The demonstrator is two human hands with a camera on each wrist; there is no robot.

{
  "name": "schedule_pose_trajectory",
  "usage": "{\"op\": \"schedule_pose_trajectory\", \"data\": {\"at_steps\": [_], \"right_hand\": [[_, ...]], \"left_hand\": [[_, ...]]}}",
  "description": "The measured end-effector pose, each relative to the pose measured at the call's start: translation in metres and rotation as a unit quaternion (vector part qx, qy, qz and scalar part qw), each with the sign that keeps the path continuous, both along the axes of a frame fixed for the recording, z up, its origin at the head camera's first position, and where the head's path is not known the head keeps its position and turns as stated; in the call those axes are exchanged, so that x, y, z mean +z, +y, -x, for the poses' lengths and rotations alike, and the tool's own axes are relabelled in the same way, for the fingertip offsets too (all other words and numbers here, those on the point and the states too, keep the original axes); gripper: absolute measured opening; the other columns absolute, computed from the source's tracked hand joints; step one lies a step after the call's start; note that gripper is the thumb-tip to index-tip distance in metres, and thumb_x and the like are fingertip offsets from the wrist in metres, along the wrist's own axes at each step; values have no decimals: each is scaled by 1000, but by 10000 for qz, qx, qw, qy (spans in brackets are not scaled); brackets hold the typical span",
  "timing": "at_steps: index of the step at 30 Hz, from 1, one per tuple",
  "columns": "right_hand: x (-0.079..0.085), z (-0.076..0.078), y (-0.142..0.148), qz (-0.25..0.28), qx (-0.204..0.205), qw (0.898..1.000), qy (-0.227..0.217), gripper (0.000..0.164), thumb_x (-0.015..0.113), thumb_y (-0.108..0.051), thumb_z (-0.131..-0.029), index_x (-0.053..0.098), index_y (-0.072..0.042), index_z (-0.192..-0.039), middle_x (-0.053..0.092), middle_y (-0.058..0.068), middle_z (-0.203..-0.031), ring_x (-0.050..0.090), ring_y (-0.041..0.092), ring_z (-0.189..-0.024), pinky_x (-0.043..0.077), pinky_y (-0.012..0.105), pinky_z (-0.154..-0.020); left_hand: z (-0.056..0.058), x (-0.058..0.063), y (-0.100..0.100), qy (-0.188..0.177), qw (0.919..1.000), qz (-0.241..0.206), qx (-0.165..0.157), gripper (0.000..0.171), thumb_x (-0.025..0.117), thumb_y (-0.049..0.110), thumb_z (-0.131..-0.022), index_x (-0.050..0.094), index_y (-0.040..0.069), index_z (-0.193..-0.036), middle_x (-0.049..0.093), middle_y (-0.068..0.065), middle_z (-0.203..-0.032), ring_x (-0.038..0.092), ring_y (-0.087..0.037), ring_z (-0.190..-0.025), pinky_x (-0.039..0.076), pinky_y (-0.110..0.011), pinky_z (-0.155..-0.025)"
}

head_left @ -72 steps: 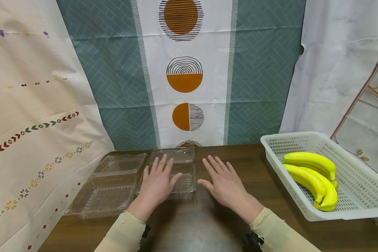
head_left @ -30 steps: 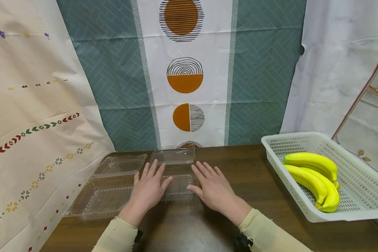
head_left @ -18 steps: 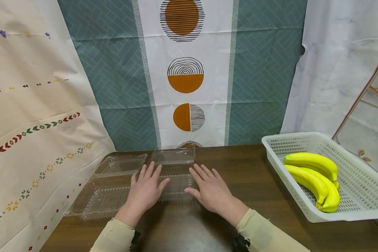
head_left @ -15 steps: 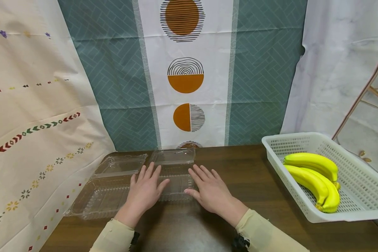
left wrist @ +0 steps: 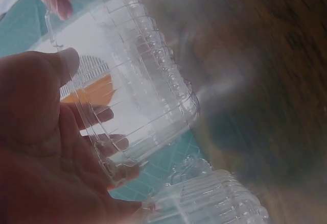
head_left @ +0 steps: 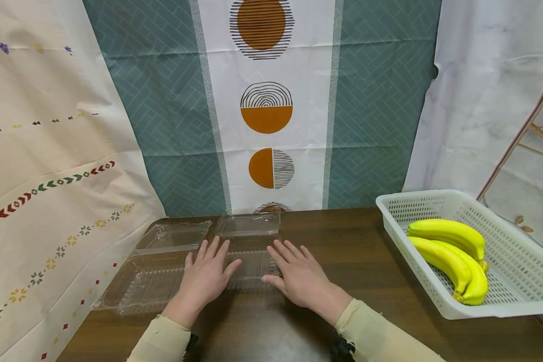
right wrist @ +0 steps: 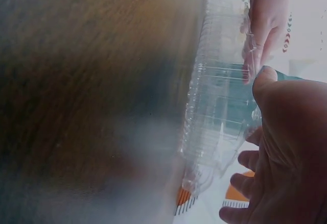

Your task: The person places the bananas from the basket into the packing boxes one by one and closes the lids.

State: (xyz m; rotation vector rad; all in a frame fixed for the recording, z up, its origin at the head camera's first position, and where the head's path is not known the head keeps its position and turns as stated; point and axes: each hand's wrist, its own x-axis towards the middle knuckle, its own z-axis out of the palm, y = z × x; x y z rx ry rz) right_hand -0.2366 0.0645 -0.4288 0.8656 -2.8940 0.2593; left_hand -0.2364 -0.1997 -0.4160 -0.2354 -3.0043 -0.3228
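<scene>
A clear plastic clamshell container [head_left: 253, 269] lies unfolded on the table, its lid [head_left: 249, 224] towards the back curtain. My left hand [head_left: 206, 276] is at its left side, fingers straight and spread, overlapping the rim. My right hand [head_left: 300, 276] is at the opposite side, palm down, its thumb over the near right corner. In the left wrist view the thumb [left wrist: 70, 63] overlaps the container's edge and the fingers show through the plastic. The right wrist view has the thumb [right wrist: 265, 81] close to the container wall [right wrist: 214, 112]. Neither hand grips anything.
A second, larger clear clamshell container [head_left: 145, 286] stands unfolded on the left. On the right, a white perforated basket [head_left: 516, 311] holds several yellow bananas [head_left: 445, 232]. The dark wooden table [head_left: 262, 332] ends at patterned curtains [head_left: 371, 100] behind.
Over the earlier frames both hands have drifted left and nearer to me, the right hand coming in over the container's right side. In the last half second they shift only slightly.
</scene>
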Motion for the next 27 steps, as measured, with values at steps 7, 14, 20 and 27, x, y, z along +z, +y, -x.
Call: {"op": "schedule_pose_trajectory", "data": {"at_steps": [7,14,20,27], "right_hand": [[0,-1,-1,-28,-2,9998,-219,80,44,-66,-113,36,-16,-175,28,7,-181,27,33,-166,26,62,-130],[-6,1,0,-104,28,9999,-125,79,43,-66,-113,36,-16,-174,27,9,-181,28,33,-166,28,61,-130],[-7,1,1,-95,56,9999,-129,80,42,-67,-113,37,-15,-174,27,9,-182,28,34,-166,29,61,-130],[-3,-1,1,-87,76,9997,-221,79,44,-65,-113,38,-14,-173,26,10,-182,28,35,-166,29,61,-129]], "left_hand": [[0,-2,-1,-120,9999,10,87,76,60,55,-112,45,7,-169,31,-26,-176,21,-54,-163,14,-82,-123],[-1,-5,-2,-111,9999,18,103,76,61,54,-112,45,6,-168,32,-28,-175,22,-54,-163,15,-81,-124],[-3,-5,-3,-63,9999,52,113,75,60,54,-112,47,5,-167,35,-30,-173,24,-55,-162,17,-81,-123],[-3,-6,-3,-68,9997,101,196,75,61,54,-112,48,3,-166,41,-29,-170,27,-54,-161,18,-80,-124]]}}
